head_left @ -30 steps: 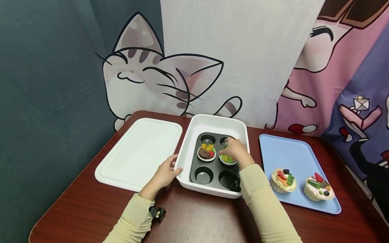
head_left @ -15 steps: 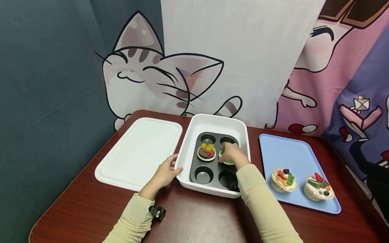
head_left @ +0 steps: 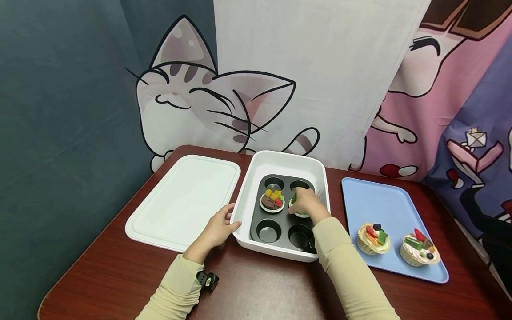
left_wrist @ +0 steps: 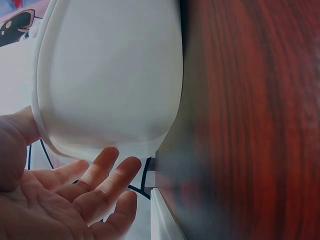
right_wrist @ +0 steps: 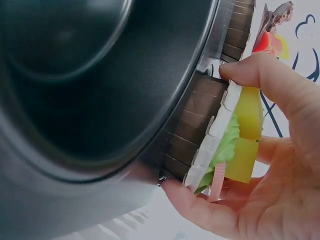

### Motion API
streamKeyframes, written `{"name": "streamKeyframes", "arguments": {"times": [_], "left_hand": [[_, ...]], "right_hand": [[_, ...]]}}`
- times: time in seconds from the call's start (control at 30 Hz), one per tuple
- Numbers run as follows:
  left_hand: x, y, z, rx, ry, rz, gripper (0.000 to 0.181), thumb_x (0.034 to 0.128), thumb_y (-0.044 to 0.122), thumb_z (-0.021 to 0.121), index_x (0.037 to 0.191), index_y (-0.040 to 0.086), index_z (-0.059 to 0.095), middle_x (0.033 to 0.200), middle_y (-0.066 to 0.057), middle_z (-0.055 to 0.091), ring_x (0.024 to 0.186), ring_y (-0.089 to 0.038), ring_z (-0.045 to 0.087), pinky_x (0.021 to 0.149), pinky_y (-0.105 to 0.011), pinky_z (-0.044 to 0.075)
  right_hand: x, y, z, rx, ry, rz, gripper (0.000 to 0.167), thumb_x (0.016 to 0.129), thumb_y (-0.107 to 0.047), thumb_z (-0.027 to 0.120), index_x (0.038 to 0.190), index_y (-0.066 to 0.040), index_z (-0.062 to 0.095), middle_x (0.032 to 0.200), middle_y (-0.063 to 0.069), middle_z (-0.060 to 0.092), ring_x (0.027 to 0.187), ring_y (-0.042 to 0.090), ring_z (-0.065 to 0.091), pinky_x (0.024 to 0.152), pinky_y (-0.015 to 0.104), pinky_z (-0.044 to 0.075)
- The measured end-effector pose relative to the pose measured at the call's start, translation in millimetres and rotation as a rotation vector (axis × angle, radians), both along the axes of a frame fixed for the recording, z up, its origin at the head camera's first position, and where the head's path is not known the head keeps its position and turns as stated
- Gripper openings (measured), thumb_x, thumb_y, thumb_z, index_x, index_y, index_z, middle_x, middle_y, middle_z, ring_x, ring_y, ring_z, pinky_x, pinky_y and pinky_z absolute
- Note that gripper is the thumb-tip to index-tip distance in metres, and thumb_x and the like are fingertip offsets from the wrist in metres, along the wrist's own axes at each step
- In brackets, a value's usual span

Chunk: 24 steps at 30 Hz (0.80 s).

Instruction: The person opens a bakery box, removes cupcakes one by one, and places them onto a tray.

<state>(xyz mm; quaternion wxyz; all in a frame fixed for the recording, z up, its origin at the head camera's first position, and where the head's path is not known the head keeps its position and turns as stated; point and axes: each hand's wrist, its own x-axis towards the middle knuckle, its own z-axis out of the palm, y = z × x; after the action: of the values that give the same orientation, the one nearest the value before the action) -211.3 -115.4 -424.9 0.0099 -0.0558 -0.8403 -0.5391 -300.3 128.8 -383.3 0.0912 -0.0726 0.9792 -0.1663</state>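
My left hand (head_left: 217, 227) grips the left front corner of a white bin (head_left: 272, 252); in the left wrist view my left hand (left_wrist: 75, 195) has its thumb at the rim and fingertips at the outer wall (left_wrist: 110, 75). Inside the bin lies a dark muffin pan (head_left: 278, 222). My right hand (head_left: 310, 204) pinches a toy tart (head_left: 294, 210) by its edges in the right middle cup. Seen from the right wrist, that tart (right_wrist: 217, 135) has yellow cubes and a green leaf, between my right hand's (right_wrist: 280, 135) thumb and fingers. A chocolate-topped tart (head_left: 272, 202) sits beside it.
A white tray (head_left: 184, 200) lies left of the bin. On the right, a blue tray (head_left: 380, 195) bears two fruit tarts (head_left: 373, 239), (head_left: 420, 249) near its front edge. A printed cloth (head_left: 256, 106) hangs behind the wooden table (head_left: 248, 289).
My right hand has come down and slightly toward the front onto the right middle tart, covering more of it. My left hand has stayed at the bin's corner.
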Motion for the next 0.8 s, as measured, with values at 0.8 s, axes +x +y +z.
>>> {"name": "streamKeyframes", "arguments": {"times": [0.8], "left_hand": [[1.0, 1.6, -0.7, 0.012, -0.015, 0.005, 0.053, 0.0768, 0.001, 0.061, 0.125, -0.005, 0.039, 0.095, -0.018, 0.058, 0.080, -0.025, 0.059, 0.066, -0.032, 0.049]], "right_hand": [[11.7, 22, 50.8, -0.093, 0.132, -0.089, 0.061, 0.066, -0.034, 0.064, 0.118, -0.008, 0.047, 0.096, 0.016, 0.049, 0.085, 0.031, 0.044, 0.058, 0.036, 0.038]]}}
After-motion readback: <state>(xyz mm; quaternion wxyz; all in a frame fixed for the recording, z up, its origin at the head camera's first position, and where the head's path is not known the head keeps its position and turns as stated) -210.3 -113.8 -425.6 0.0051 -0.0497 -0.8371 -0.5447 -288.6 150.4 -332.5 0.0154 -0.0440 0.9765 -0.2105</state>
